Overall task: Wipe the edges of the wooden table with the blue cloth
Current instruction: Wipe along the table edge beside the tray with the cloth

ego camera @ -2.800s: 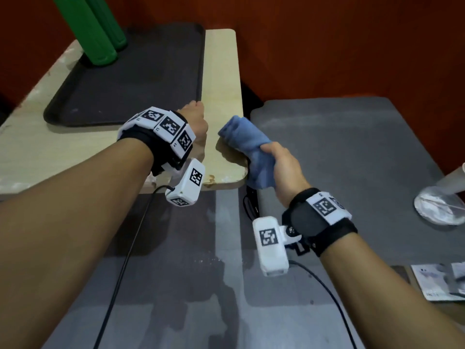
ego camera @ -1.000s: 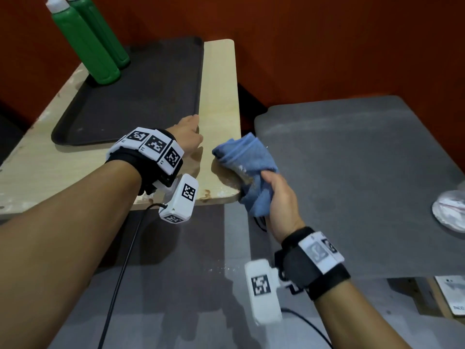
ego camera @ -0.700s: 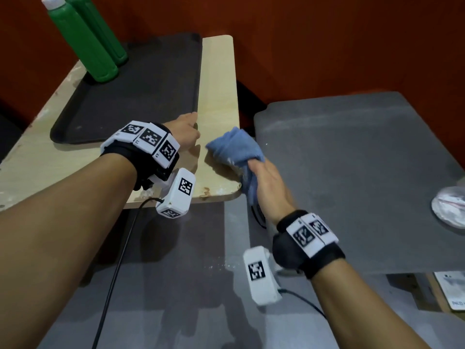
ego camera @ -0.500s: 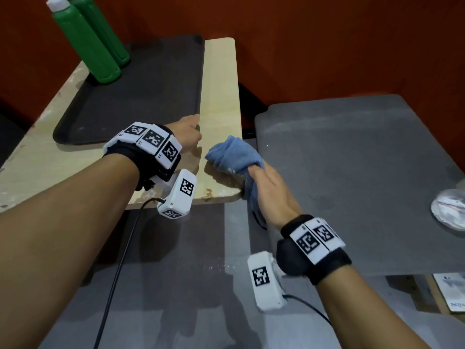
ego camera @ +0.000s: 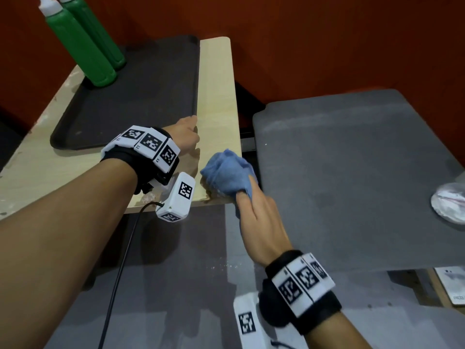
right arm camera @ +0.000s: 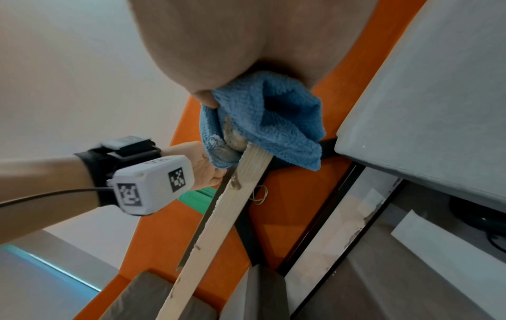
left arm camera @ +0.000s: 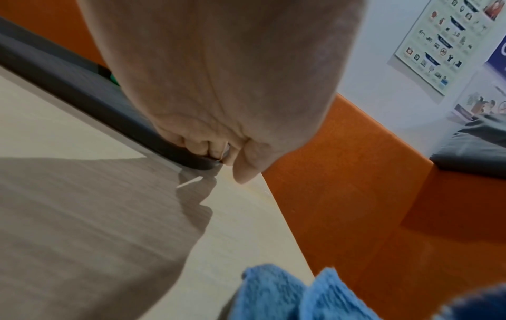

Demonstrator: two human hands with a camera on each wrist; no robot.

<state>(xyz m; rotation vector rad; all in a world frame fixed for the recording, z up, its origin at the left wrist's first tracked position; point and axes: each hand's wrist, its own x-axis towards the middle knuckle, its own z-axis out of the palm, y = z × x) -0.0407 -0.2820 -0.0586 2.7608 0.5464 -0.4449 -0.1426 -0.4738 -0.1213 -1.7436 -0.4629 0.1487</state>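
Observation:
The light wooden table fills the left of the head view. My right hand grips the bunched blue cloth against the table's near right corner. In the right wrist view the cloth wraps over the table's edge, and a brown smear shows on it. My left hand sits at the near right corner of the black tray. Its curled fingers lie on the tray's rim, with the thumb beside them on the wood.
Two green bottles stand at the tray's far left. A grey table lies close on the right, with a narrow gap between the two. A white plastic item sits at its right edge. A black cable hangs below my left wrist.
My right hand has rubbed the cloth back and forth along the right edge, and has now drawn it nearer, onto the near right corner. My left hand has stayed at the tray's corner.

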